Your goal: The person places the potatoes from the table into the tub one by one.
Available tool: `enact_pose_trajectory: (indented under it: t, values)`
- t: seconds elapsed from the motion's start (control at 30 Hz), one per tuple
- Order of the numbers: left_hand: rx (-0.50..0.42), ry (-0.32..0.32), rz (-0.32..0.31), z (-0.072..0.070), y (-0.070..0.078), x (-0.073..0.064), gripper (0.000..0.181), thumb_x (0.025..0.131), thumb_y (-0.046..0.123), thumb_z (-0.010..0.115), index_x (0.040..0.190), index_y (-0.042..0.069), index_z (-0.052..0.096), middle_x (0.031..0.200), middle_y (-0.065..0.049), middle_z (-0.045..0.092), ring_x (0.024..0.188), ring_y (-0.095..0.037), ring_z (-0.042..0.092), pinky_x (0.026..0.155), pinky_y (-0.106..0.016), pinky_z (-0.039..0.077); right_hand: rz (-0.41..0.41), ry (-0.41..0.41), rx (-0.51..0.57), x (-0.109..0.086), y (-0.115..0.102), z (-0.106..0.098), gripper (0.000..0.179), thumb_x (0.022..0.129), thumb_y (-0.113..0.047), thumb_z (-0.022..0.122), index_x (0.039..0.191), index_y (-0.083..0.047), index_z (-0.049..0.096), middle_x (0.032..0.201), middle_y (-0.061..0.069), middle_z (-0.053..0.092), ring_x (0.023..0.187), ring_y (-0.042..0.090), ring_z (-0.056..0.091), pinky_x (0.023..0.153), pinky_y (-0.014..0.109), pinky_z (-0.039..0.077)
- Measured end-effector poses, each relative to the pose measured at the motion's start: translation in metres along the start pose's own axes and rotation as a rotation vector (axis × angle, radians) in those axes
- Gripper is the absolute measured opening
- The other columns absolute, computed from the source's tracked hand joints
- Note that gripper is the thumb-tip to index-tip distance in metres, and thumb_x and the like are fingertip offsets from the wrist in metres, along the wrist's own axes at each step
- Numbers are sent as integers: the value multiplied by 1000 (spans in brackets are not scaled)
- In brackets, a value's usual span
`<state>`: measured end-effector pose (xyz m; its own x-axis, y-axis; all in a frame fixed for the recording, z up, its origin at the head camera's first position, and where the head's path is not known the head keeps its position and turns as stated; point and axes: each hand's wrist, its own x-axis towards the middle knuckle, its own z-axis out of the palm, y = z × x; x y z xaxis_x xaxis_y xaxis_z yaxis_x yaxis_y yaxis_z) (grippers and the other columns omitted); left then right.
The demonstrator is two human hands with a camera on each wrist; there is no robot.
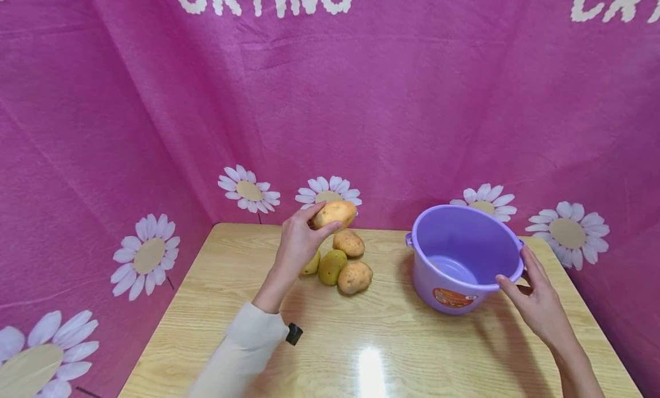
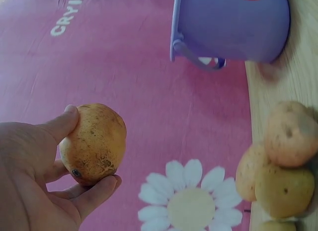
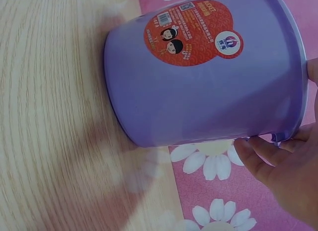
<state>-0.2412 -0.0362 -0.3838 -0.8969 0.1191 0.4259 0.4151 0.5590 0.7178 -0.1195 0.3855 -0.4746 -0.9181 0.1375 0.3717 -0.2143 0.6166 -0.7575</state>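
Observation:
My left hand [image 1: 301, 240] grips a tan potato [image 1: 336, 213] between thumb and fingers, raised above the table's back part. In the left wrist view the same potato [image 2: 94, 144] shows dark specks and one dark spot near its lower end. At the right stands a purple bucket [image 1: 448, 289] with an orange-red label and its mouth tipped toward me. My right hand [image 1: 536, 300] holds its right side, thumb at the rim and fingers against the outer wall near the handle lug. In the right wrist view those fingertips [image 3: 243, 146] touch the wall just under the rim.
Below the raised potato, two more potatoes [image 1: 356, 278] lie beside a yellow-green fruit [image 1: 332, 266]; another yellowish one [image 1: 311, 264] is partly hidden by my left hand. The wooden table [image 1: 330, 341] meets a pink cloth [image 1: 361, 111] with white flowers at back and sides.

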Motion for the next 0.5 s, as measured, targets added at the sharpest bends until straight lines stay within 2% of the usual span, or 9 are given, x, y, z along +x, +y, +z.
enact_pose_trajectory:
  t: [0.27, 0.5]
  values:
    - [-10, -60, 21, 21, 22, -1, 61, 74, 47, 73, 124, 15, 61, 111, -3, 64, 88, -12, 57, 68, -27, 50, -22, 1, 18, 1, -1, 0, 79, 87, -9, 64, 149, -13, 16, 153, 8, 17, 115, 0, 41, 77, 3, 39]
    - [-1, -82, 52, 43, 41, 0, 60, 73, 47, 74, 122, 16, 63, 107, -3, 65, 93, -14, 58, 74, -27, 49, -11, 3, 20, 0, -1, 0, 78, 87, -9, 65, 149, -10, 17, 151, 12, 18, 111, -7, 39, 76, 3, 39]
